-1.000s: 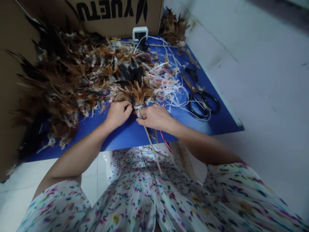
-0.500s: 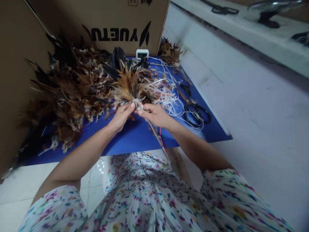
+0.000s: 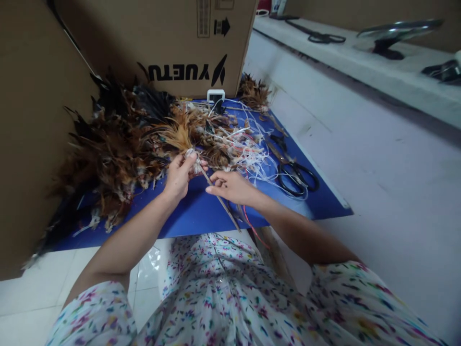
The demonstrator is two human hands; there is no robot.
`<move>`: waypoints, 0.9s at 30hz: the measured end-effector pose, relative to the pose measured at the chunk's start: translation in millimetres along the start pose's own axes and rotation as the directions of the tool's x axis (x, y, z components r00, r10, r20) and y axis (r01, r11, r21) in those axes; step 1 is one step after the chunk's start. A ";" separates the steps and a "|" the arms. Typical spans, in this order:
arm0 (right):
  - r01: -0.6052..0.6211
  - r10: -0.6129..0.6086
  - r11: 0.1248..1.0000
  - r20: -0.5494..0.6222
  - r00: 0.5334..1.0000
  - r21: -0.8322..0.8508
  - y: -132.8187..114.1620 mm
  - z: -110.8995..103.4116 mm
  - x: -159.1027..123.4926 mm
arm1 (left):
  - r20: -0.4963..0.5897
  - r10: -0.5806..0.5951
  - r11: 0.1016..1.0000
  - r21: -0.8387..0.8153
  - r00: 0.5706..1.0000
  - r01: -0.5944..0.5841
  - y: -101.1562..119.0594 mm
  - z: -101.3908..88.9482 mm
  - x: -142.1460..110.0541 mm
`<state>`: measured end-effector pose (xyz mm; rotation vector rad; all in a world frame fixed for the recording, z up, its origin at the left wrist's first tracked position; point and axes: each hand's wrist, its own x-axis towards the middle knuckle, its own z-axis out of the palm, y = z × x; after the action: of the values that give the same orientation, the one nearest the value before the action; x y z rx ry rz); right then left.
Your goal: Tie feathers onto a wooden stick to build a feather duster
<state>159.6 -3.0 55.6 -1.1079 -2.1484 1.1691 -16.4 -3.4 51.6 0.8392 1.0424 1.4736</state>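
My left hand [image 3: 180, 175] is closed around the pale tied base of a feather duster [image 3: 192, 156]. The duster's golden-brown feathers fan up and to the left. Its thin stick [image 3: 228, 214] slants down to the right toward the table's front edge. At that stick is my right hand [image 3: 234, 186], its thumb stretched out and its fingers loosely curled, with a gap between them. The thumb crosses in front of the stick without a visible grip. Loose white and pink plastic strips [image 3: 252, 156] lie just beyond my right hand.
A large heap of brown and black feathers [image 3: 115, 144] covers the left of the blue table [image 3: 201, 216]. Black-handled scissors [image 3: 297, 178] lie at right. A small white device [image 3: 216, 95] stands before a cardboard box [image 3: 180, 43]. A wall ledge [image 3: 345, 53] runs along the right.
My right hand has left the tied base and moved down beside the stick. My left hand keeps hold of the duster, which has tilted left. The camera view has shifted slightly.
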 end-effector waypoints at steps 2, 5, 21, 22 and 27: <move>-0.026 0.026 1.000 0.020 0.999 -0.014 -1.4 4.1 -4.0 | -0.008 0.028 0.999 0.017 1.000 -0.028 0.1 -1.2 0.4; -0.060 0.055 0.994 0.063 0.997 0.089 -5.2 9.3 -4.9 | 0.028 0.018 1.000 0.005 0.999 -0.018 3.1 -2.5 0.8; -0.172 0.063 0.830 0.218 0.974 0.530 -22.0 41.2 3.1 | 0.098 -0.135 0.959 -0.239 0.986 0.155 18.6 -3.8 5.2; -0.169 0.059 0.828 0.217 0.974 0.535 -21.4 42.4 3.5 | 0.106 -0.133 0.957 -0.244 0.985 0.155 18.8 -3.7 5.1; -0.166 0.053 0.821 0.217 0.975 0.546 -19.8 46.2 5.8 | 0.171 -0.118 0.949 -0.271 0.978 0.162 18.8 -3.1 3.3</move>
<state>115.6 -26.6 47.6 -0.8766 -1.6862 1.8763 -26.6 -1.1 67.8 0.6471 0.7382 1.3746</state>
